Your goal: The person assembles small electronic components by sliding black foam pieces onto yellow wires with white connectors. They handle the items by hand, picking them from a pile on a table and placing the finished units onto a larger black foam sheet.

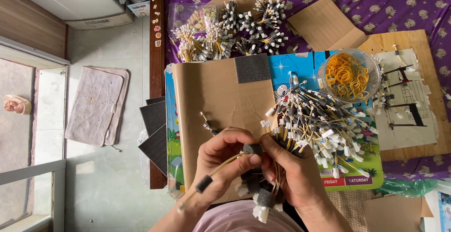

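Observation:
My left hand [221, 164] pinches a thin yellow wire [206, 179] that carries a small black foam sleeve and a white connector at its end. My right hand [289, 173] grips a bundle of similar yellow wires [260, 192] with black foam pieces and white plugs, held low over my lap. Both hands meet at a black foam piece [252, 149] over the front edge of a brown cardboard sheet [211, 95]. A loose heap of the same wires [317, 124] lies just right of my hands.
Tied bundles of wires [235, 32] lie at the far side on the purple patterned cloth. A clear bowl of yellow rubber bands [348, 76] stands at the right. A black foam square [252, 68] lies on the cardboard, more foam sheets [154, 133] at the left edge, a wooden board [413, 44] far right.

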